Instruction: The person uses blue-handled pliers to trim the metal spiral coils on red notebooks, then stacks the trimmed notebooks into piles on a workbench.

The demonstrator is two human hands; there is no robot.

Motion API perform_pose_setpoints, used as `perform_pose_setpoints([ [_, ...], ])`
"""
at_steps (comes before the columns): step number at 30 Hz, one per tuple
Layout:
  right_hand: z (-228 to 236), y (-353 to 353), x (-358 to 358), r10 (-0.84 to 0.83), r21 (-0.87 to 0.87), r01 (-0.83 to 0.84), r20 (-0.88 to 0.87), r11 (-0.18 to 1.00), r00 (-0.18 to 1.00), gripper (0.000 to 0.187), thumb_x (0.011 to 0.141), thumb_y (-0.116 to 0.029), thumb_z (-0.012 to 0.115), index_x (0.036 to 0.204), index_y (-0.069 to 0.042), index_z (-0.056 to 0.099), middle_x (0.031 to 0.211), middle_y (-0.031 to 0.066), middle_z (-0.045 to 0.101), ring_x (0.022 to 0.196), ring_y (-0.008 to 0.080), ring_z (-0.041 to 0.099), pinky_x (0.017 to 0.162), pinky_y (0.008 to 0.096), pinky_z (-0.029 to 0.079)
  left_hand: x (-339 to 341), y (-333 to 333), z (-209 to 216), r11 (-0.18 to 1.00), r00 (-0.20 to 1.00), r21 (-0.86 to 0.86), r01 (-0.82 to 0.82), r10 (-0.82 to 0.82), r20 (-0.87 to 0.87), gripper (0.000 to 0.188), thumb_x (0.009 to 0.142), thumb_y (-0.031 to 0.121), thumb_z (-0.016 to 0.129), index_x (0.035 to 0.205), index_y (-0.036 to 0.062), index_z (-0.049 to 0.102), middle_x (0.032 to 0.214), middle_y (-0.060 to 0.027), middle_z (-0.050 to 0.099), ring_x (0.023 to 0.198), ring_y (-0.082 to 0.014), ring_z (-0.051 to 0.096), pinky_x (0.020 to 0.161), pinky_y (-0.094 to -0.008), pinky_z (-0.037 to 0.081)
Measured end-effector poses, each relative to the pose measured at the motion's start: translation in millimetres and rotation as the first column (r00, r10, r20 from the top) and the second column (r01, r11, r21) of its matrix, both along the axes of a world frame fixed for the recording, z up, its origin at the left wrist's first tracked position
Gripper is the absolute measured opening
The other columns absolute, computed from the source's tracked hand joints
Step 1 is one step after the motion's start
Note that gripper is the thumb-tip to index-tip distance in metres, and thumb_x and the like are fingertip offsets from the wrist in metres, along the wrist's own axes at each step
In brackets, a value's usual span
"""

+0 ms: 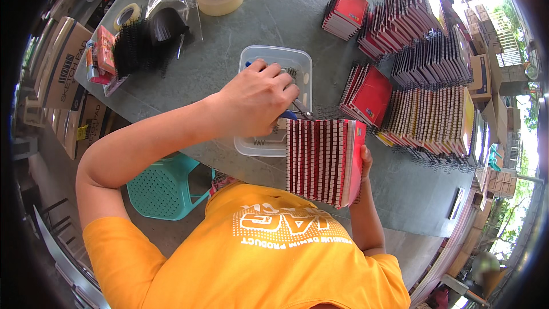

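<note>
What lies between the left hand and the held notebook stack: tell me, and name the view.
The head view shows the metal end of a blue-handled pliers-like tool between the left hand and the notebook stack.

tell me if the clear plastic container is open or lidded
Open: no lid shows on the clear plastic container, and dark coil bits lie inside.

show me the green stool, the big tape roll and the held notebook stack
Green stool [162, 193]: head view, on its perforated seat.
Big tape roll [219, 7]: head view, on its pale ring.
Held notebook stack [316, 163]: head view, on the bound edges.
</note>
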State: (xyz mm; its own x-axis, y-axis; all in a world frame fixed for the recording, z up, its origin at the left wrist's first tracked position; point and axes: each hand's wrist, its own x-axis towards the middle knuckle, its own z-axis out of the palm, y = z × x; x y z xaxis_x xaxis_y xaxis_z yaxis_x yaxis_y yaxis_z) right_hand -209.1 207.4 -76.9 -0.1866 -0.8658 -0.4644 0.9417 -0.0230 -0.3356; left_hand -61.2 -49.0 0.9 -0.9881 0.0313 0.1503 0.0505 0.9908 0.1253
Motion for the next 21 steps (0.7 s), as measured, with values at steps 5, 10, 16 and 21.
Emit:
perform_pose_setpoints([
  [5,2.6,-0.6,1.8,-0.002,0.025,0.002,0.012,1.000,1.000,0.065,0.067,-0.040,0.068,0.113,0.003,0.050,0.101,0.0175,0.061,0.085,0.0275,0.062,0.076,0.0395,0.053,-4.2,4.9,1.3,0.998,1.000,0.056,0.018,-0.019,0.016,0.039,0.055,0.013,0.072,0.090,0.0048,0.056,0.085,-0.0072,0.057,0.086,-0.0231,0.055,0.078,-0.0344,0.042],
  [10,1.0,0.4,1.4,0.011,0.054,-0.012,0.010,0.998,1.000,0.066,0.066,-0.038,0.069,0.113,0.004,0.050,0.100,0.0180,0.061,0.085,0.0279,0.063,0.076,0.0404,0.054,-1.7,5.0,-2.3,1.000,0.986,-0.006,-0.007,0.008,0.169,0.034,0.056,0.012,0.071,0.085,0.0047,0.056,0.080,-0.0080,0.057,0.077,-0.0234,0.057,0.070,-0.0323,0.043],
  [16,-0.9,2.2,-0.2,0.001,0.084,0.001,-0.026,0.996,1.000,0.065,0.067,-0.037,0.068,0.113,0.004,0.049,0.100,0.0184,0.061,0.085,0.0282,0.063,0.075,0.0410,0.054,-0.1,2.5,-4.8,0.999,0.999,0.021,0.051,-0.051,0.006,0.032,0.056,0.012,0.070,0.084,0.0045,0.056,0.078,-0.0084,0.057,0.076,-0.0239,0.058,0.068,-0.0327,0.044],
  [21,-2.6,2.0,-2.3,0.044,0.011,-0.044,0.010,0.999,0.999,0.064,0.068,-0.037,0.068,0.114,0.004,0.049,0.102,0.0188,0.060,0.086,0.0284,0.062,0.077,0.0410,0.053,-1.2,4.6,-4.4,0.996,0.984,0.093,0.002,-0.019,0.179,0.035,0.056,0.012,0.071,0.087,0.0046,0.056,0.082,-0.0079,0.057,0.081,-0.0249,0.057,0.075,-0.0347,0.044],
])
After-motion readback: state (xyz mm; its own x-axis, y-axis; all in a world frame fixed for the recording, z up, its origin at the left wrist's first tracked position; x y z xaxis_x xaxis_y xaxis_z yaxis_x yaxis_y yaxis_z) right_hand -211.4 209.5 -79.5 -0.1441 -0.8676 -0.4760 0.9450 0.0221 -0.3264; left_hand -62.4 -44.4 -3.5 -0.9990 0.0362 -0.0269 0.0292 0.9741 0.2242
